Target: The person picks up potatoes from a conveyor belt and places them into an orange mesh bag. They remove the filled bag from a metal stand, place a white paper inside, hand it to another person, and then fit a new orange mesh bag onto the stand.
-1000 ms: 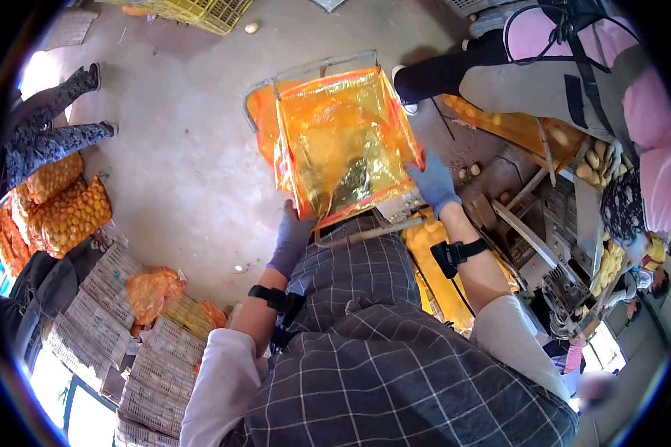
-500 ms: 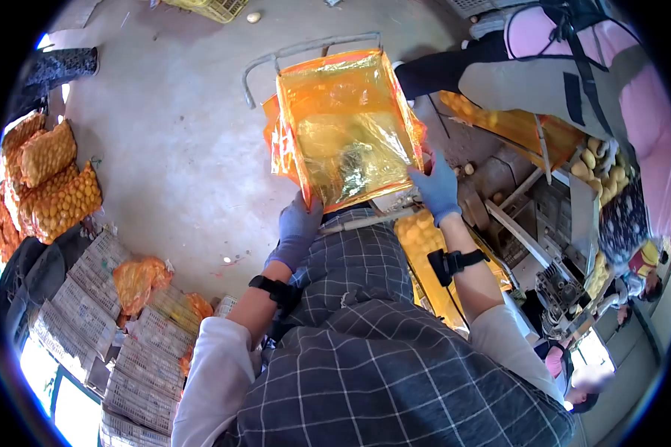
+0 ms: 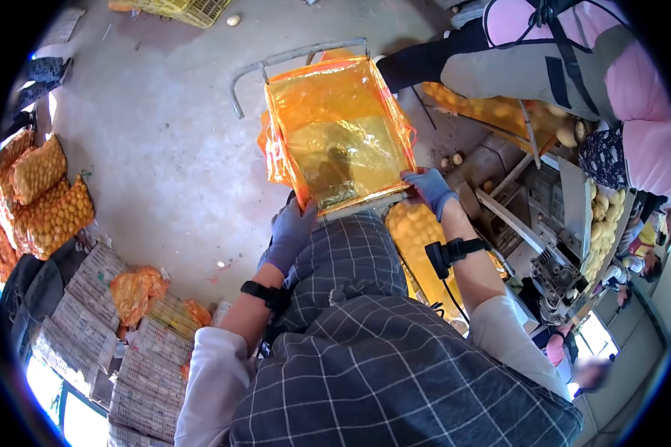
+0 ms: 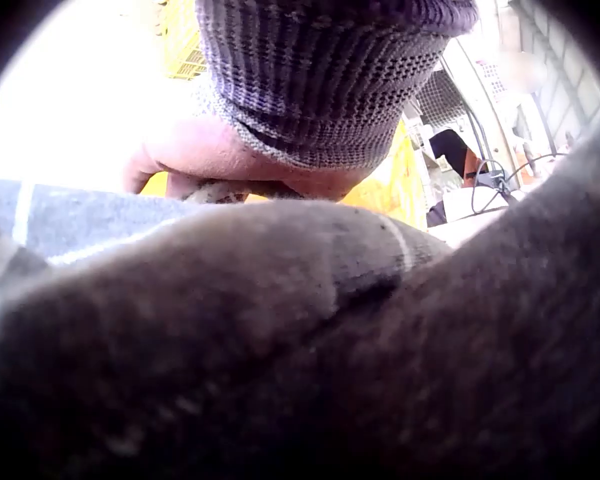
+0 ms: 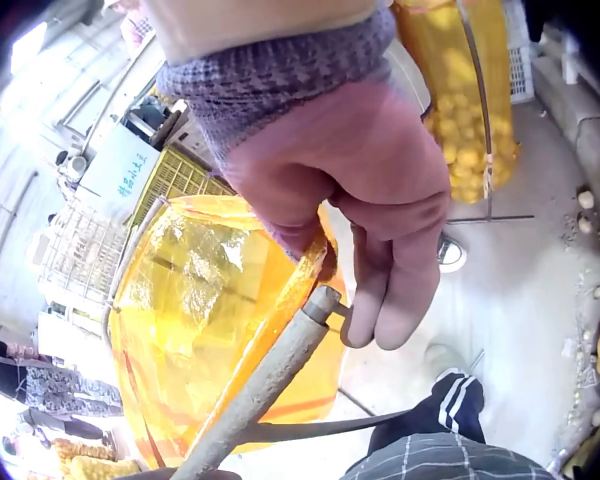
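An orange-yellow translucent bag (image 3: 339, 141), its mouth spread wide, hangs on a grey metal frame (image 3: 291, 54) in front of the apron. At the bag's near left corner my left hand (image 3: 291, 232), in a grey-purple glove, grips the rim. My right hand (image 3: 431, 191) holds the near right corner. In the right wrist view, the right hand (image 5: 350, 170) pinches the bag (image 5: 190, 300) edge between thumb and fingers beside the end of a metal bar (image 5: 280, 370). Cloth fills much of the left wrist view; the left hand (image 4: 250, 160) shows partly, its fingertips hidden.
Filled potato sacks (image 3: 52, 216) lie at far left, above stacked crates (image 3: 82, 320). A yellow crate (image 3: 194, 9) stands at the top near a loose potato (image 3: 233, 20). On the right are a person in pink (image 3: 641, 89), filled orange sacks (image 3: 492, 112) and metal machinery (image 3: 552, 276).
The left hand has moved up onto the near left corner. The bag's near edge lies lower over the frame's near bar, and the right hand has shifted slightly down along its corner.
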`<state>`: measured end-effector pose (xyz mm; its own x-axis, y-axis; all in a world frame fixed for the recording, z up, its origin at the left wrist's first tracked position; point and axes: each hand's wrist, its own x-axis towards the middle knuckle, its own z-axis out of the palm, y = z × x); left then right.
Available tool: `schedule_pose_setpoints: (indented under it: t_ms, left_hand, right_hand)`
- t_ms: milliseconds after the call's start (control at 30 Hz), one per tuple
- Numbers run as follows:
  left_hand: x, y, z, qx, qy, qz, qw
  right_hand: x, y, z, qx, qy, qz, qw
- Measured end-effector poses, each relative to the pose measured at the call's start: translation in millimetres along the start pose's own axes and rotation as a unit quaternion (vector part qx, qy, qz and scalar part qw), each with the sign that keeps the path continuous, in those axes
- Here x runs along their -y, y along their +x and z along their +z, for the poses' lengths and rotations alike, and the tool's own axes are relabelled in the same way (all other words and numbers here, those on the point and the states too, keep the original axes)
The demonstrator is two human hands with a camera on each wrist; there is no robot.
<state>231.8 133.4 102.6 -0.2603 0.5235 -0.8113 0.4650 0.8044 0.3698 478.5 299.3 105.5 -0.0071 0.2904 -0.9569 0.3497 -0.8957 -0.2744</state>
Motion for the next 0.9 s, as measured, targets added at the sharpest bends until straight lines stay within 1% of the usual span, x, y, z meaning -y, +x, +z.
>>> schedule_pose_setpoints:
  t_ms: [67,100,167,200,267,300,333,400,433,467,500,533,567,600,633,667,733,800,833,867,900]
  left_hand:
    - [1.2,0.3,-2.5,-0.011,-0.020,0.018,1.000]
    - [2.0,-0.6,-3.0,-0.015,-0.029,0.027,0.999]
    - [1.2,2.8,-4.7,0.004,-0.049,0.004,0.999]
    - [0.2,7.6,-6.5,0.012,-0.059,-0.007,0.998]
    - [20.7,41.6,5.9,0.054,-0.088,-0.001,0.995]
    - [21.6,50.1,5.1,0.074,-0.102,0.002,0.992]
    - [21.6,54.4,6.8,0.039,-0.086,0.043,0.995]
    - [-0.6,51.4,-12.7,-0.037,-0.051,0.128,0.990]
    - [-2.2,40.0,-29.7,-0.003,-0.116,0.186,0.976]
    - [4.3,29.9,-40.9,-0.075,-0.117,0.253,0.957]
    - [15.3,18.8,-52.6,-0.147,-0.114,0.317,0.930]
    - [30.6,5.5,-62.9,-0.216,-0.109,0.377,0.894]
    - [61.3,-3.8,-64.7,-0.208,-0.181,0.289,0.917]
    - [101.3,-9.7,-61.3,-0.199,-0.254,0.199,0.925]
    - [140.9,-17.5,-58.0,-0.201,-0.282,0.127,0.929]
    - [180.7,-27.8,-53.8,-0.204,-0.312,0.055,0.926]
    - [255.0,-53.5,-45.3,-0.153,-0.301,-0.077,0.938]
    - [306.8,-85.6,-25.5,-0.159,-0.318,-0.128,0.926]
    - [319.2,-103.4,-19.2,-0.157,-0.384,-0.168,0.895]
    - [330.3,-120.1,-13.8,-0.153,-0.448,-0.205,0.857]
    - [340.2,-133.9,-8.4,-0.137,-0.447,-0.230,0.854]
  right_hand:
    - [-3.3,2.5,-4.1,0.034,0.022,-0.006,0.999]
    - [-2.7,3.9,-3.5,0.023,0.007,-0.011,1.000]
    - [-3.6,4.4,-0.5,-0.003,-0.019,-0.019,1.000]
    - [-8.2,9.4,1.8,-0.021,-0.002,-0.026,0.999]
    - [-24.8,34.5,8.0,-0.055,0.030,-0.045,0.997]
    - [-29.0,46.2,14.4,-0.052,0.063,-0.047,0.996]
    - [-34.8,50.4,12.2,-0.016,0.110,-0.037,0.993]
    - [-31.6,40.6,16.4,0.058,0.203,-0.025,0.977]
    - [-30.0,28.5,18.6,0.131,0.299,-0.011,0.945]
    - [-54.9,43.2,2.3,0.280,0.361,-0.096,0.884]
    - [-37.1,0.4,19.9,0.179,0.391,-0.089,0.898]
    - [-46.0,-12.5,17.6,0.228,0.374,-0.126,0.890]
    - [-59.8,-21.8,15.9,0.247,0.388,-0.074,0.885]
    - [-69.9,-25.7,17.6,0.328,0.285,-0.099,0.895]
    - [-77.3,-35.8,24.5,0.331,0.244,-0.065,0.909]
    - [-73.8,-36.5,39.0,0.298,0.266,-0.031,0.916]
    - [-65.3,-36.6,72.8,0.228,0.309,0.034,0.923]
    - [-68.2,-30.1,85.6,0.180,0.346,0.025,0.921]
    - [-74.9,-24.8,91.5,0.157,0.365,0.021,0.917]
    - [-83.5,-13.7,85.2,0.192,0.366,0.015,0.911]
    - [-76.6,-22.6,84.5,0.159,0.353,0.039,0.921]
